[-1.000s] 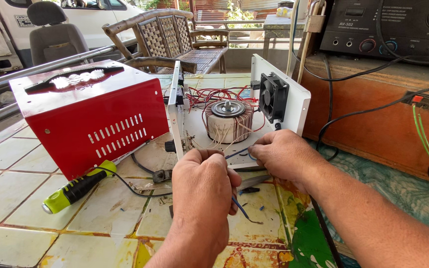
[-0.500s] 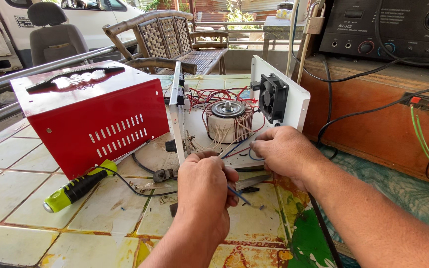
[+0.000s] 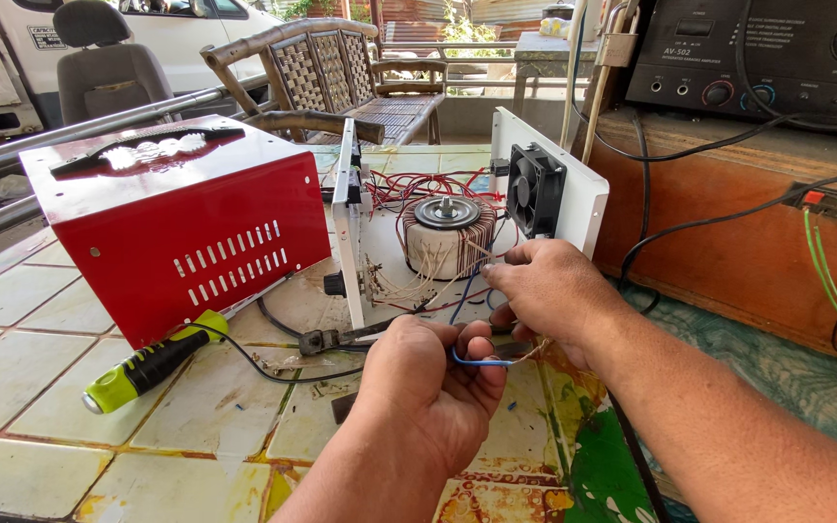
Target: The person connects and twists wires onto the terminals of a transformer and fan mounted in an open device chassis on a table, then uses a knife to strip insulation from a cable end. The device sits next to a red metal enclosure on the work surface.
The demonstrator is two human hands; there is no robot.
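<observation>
A person's left hand (image 3: 430,392) pinches a thin blue wire (image 3: 481,362) while the right hand (image 3: 546,291) closes on its bare stranded end, just in front of the opened chassis with its toroidal transformer (image 3: 446,237) and cooling fan (image 3: 533,189); the work appears to be wire preparation, and joining it would call for a steady hold near the red metal cover (image 3: 176,218)
</observation>
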